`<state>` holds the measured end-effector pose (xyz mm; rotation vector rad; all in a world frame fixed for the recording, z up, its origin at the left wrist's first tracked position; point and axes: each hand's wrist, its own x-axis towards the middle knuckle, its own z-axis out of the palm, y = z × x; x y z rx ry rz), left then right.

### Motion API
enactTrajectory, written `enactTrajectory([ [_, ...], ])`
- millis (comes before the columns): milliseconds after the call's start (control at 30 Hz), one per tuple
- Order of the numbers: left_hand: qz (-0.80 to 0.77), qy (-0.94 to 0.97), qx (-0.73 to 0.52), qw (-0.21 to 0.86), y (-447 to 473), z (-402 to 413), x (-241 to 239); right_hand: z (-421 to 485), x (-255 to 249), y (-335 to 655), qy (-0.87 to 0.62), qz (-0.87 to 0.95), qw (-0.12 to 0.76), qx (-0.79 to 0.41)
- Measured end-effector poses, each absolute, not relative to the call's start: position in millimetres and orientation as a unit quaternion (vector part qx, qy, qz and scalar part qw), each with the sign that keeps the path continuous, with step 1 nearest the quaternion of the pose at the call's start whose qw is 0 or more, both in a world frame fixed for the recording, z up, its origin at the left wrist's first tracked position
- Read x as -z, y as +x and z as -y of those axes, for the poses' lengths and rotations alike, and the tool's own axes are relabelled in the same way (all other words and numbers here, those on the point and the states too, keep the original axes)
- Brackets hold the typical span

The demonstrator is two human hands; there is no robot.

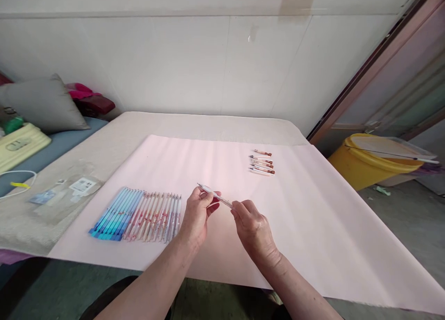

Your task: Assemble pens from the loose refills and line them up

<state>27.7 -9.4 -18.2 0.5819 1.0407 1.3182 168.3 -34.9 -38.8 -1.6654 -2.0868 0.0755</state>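
Note:
Between my two hands a slim, light-coloured pen (224,200) is held slantwise above the pink sheet, its pointed tip toward the upper left. My left hand (199,209) pinches it near the tip end. The other end sits in the closed fingers of my right hand (251,225), which cover it. Left of my hands lies a tight row of pens, blue ones (116,214) on one side and clear ones with reddish patterns (153,217) on the other. Farther off to the right, several pens with brown ends (262,163) lie in a small stack.
A pink sheet (306,227) covers most of the table. Clear plastic packaging (69,190) with a label lies at the left. Beyond it are a grey cushion (41,104) and a pale yellow case (22,146). A yellow bucket (361,164) stands on the floor at right.

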Motion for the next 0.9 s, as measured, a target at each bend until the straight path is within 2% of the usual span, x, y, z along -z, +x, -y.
enactTrajectory([
  [167, -0.483, 0.260, -0.585, 0.597, 24.6, 7.4, 20.0, 35.9, 39.2, 165.4, -0.589, 0.776, 0.222, -0.023],
  [400, -0.484, 0.213, -0.589, 0.611, 18.2, 0.4, 20.7, 39.8, 36.1, 162.2, -0.557, 0.745, 0.314, -0.190],
  [600, -0.466, 0.209, -0.604, 0.612, 17.3, 0.5, 18.1, 39.8, 34.5, 160.8, -0.576, 0.713, 0.349, -0.195],
  [733, -0.466, 0.230, -0.609, 0.599, 18.0, 1.0, 19.6, 36.1, 33.5, 163.9, -0.578, 0.623, 0.368, -0.377],
  [800, -0.470, 0.238, -0.606, 0.596, 18.7, 1.3, 19.8, 35.6, 31.8, 165.2, -0.583, 0.587, 0.370, -0.423],
  [900, -0.483, 0.238, -0.602, 0.590, 19.9, 1.5, 19.7, 37.7, 29.3, 165.6, -0.587, 0.625, 0.376, -0.351],
])
